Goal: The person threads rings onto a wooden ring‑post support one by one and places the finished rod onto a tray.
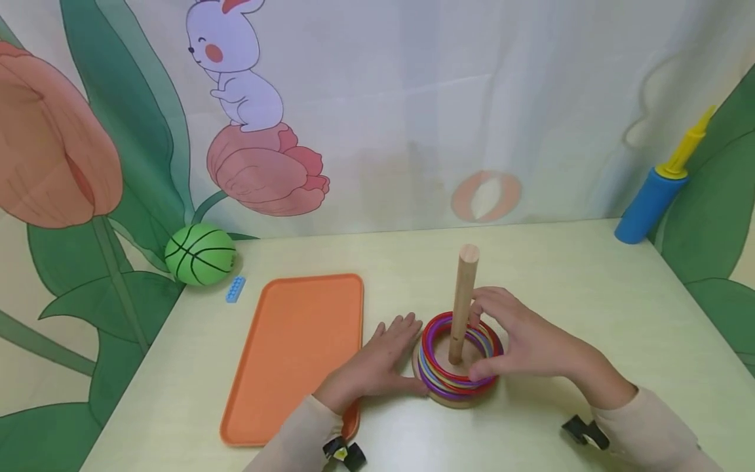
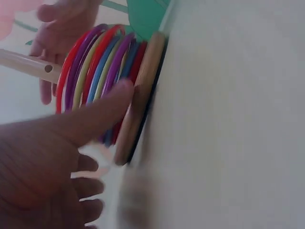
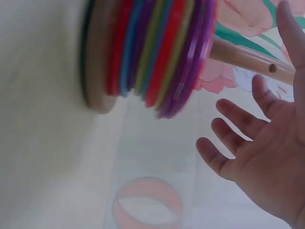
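Note:
A stack of thin coloured rings [image 1: 439, 380] in red, purple, yellow and blue lies around an upright wooden peg [image 1: 464, 295] on a round wooden base [image 1: 457, 402]. My left hand [image 1: 386, 360] is spread at the stack's left side. Its thumb [image 2: 107, 109] lies against or very close to the lower rings and base edge. On the other side, my right hand [image 1: 531, 337] curves loosely around the right of the peg, above the top ring. In the right wrist view, the fingers [image 3: 233, 119] are spread and hold nothing. Whether they touch a ring is unclear.
An orange tray [image 1: 307, 354] lies left of the base, partly under the left forearm. Further back are a green ball [image 1: 200, 254] and a small blue block [image 1: 235, 289]. A blue and yellow pump [image 1: 655, 196] stands at the far right corner, before a printed curtain [image 1: 383, 118].

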`<state>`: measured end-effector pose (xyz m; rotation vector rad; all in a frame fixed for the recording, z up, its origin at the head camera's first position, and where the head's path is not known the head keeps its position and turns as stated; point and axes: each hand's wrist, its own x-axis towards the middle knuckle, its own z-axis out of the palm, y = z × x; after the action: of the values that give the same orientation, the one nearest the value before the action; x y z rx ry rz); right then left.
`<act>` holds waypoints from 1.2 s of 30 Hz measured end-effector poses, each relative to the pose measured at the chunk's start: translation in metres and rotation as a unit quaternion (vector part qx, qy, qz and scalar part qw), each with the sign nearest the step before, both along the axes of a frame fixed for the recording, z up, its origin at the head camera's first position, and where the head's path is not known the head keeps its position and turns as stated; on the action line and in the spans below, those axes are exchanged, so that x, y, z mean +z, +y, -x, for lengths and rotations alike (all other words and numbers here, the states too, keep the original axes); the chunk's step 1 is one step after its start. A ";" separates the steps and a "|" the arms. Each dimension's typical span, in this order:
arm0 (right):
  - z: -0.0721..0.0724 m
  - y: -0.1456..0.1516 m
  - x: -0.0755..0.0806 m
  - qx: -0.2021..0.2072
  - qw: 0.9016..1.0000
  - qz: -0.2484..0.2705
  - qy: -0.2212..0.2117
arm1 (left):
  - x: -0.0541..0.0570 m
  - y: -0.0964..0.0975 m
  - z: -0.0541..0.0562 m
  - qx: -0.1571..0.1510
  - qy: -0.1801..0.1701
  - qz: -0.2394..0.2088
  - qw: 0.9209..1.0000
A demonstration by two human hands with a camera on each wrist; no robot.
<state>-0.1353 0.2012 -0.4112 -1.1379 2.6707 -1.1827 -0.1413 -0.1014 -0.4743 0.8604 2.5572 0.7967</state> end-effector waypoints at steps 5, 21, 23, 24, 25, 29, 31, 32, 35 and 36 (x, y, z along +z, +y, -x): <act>0.001 -0.003 0.013 -0.009 0.999 0.052 0.007 | 0.031 -0.022 -0.005 0.013 -0.003 0.006 1.000; 0.002 -0.026 0.025 0.033 0.994 0.104 -0.018 | 0.067 -0.197 0.014 0.249 0.037 0.070 0.965; 0.002 -0.026 0.025 0.038 0.993 0.109 -0.022 | 0.063 -0.213 0.016 0.265 0.032 0.078 0.960; 0.002 -0.026 0.025 0.040 0.992 0.113 -0.027 | 0.062 -0.220 0.016 0.272 0.027 0.080 0.959; 0.002 -0.026 0.025 0.041 0.992 0.116 -0.032 | 0.060 -0.226 0.016 0.277 0.022 0.084 0.957; 0.002 -0.024 0.025 0.038 0.991 0.122 -0.049 | 0.053 -0.241 0.014 0.283 -0.021 0.100 0.954; 0.002 -0.023 0.025 0.034 0.991 0.122 -0.050 | 0.051 -0.245 0.013 0.282 -0.051 0.106 0.952; 0.002 -0.023 0.025 0.033 0.991 0.122 -0.049 | 0.050 -0.246 0.013 0.283 -0.066 0.107 0.951; 0.003 -0.022 0.025 0.032 0.991 0.125 -0.041 | 0.049 -0.247 0.014 0.281 -0.087 0.108 0.950; 0.003 -0.022 0.026 0.033 0.991 0.126 -0.038 | 0.048 -0.246 0.014 0.280 -0.088 0.108 0.950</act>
<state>-0.1381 0.1794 -0.3857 -1.1720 2.4606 -1.5523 -0.1552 -0.3476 -0.4260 -0.0187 2.6774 0.6763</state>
